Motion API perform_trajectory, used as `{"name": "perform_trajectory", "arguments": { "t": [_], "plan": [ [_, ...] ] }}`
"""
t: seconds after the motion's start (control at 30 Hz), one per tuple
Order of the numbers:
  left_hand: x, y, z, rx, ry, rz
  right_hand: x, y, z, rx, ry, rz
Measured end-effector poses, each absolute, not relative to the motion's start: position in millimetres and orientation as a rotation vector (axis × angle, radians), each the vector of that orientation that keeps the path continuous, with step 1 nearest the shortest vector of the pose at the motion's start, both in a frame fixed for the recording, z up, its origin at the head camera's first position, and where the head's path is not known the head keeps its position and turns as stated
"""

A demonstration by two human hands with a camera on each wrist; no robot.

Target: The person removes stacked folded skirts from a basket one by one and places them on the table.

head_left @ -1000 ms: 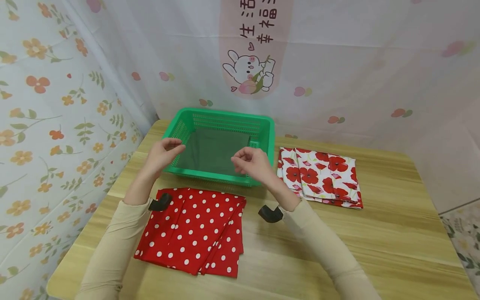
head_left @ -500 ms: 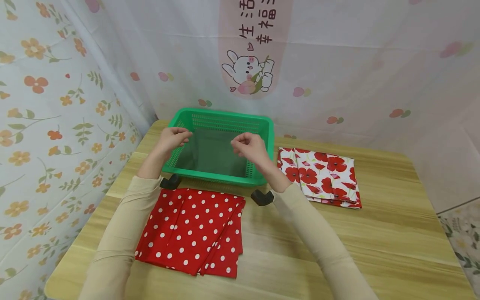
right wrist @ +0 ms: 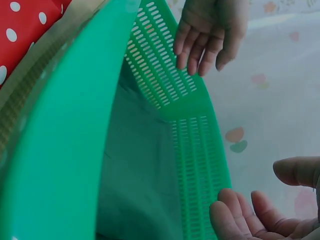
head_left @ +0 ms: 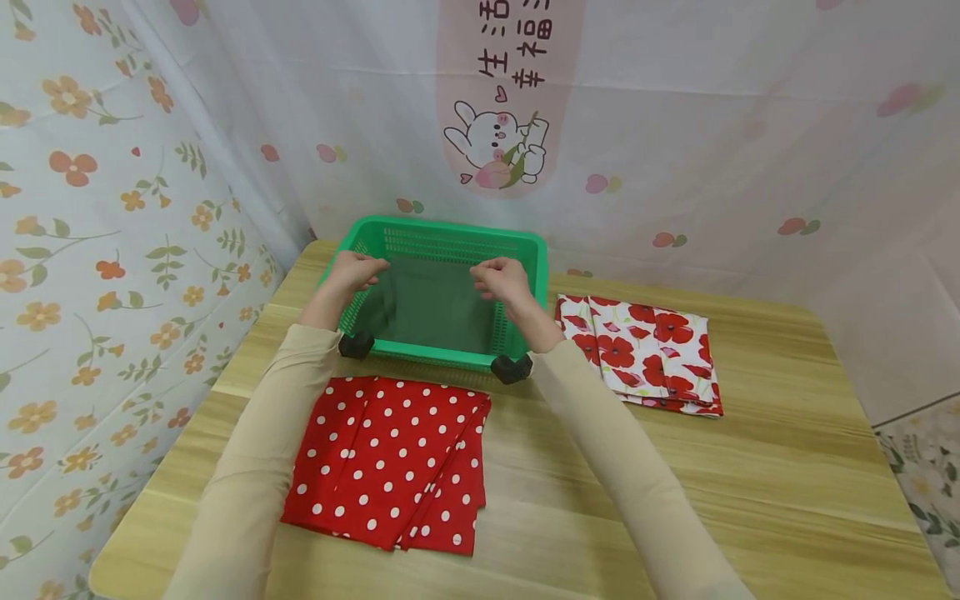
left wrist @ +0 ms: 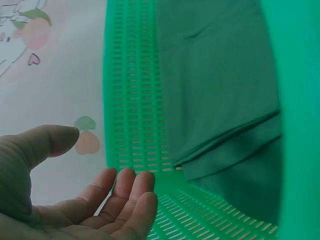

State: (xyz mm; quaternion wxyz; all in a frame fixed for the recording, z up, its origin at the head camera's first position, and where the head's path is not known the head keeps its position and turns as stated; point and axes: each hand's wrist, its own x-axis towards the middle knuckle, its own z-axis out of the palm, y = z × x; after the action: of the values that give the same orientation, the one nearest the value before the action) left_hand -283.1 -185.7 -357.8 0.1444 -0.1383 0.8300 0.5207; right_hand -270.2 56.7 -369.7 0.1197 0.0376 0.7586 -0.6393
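My left hand (head_left: 356,271) hovers over the left end of a green plastic basket (head_left: 450,224), and my right hand (head_left: 504,279) is above its right end. Both have loosely bent fingers, and the wrist views show a gap between thumb and fingers with nothing held. Inside the basket lies a folded dark green cloth (head_left: 438,304), its layered edge (left wrist: 227,137) visible in the left wrist view. A red cloth with white dots (head_left: 390,467) lies folded on the table in front of the basket, partly hidden by my left sleeve.
A folded white cloth with red poppies (head_left: 645,350) lies to the basket's right on the wooden table (head_left: 795,467). Behind the table hangs a printed white curtain (head_left: 675,150), and a flowered one (head_left: 112,333) is on the left. Small black devices (head_left: 512,367) sit at both wrists.
Both hands have moved forward, farther over the basket. The left one has also shifted right. The basket and the cloths stay where they were.
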Motion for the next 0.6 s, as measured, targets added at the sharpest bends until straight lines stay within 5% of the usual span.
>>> {"name": "perform_trajectory", "arguments": {
  "t": [0.6],
  "plan": [
    [-311.0, -189.6, -372.7, -0.557, 2.421, 1.262, -291.8, 51.6, -382.9, 0.382, 2.17, -1.634]
  ]
}}
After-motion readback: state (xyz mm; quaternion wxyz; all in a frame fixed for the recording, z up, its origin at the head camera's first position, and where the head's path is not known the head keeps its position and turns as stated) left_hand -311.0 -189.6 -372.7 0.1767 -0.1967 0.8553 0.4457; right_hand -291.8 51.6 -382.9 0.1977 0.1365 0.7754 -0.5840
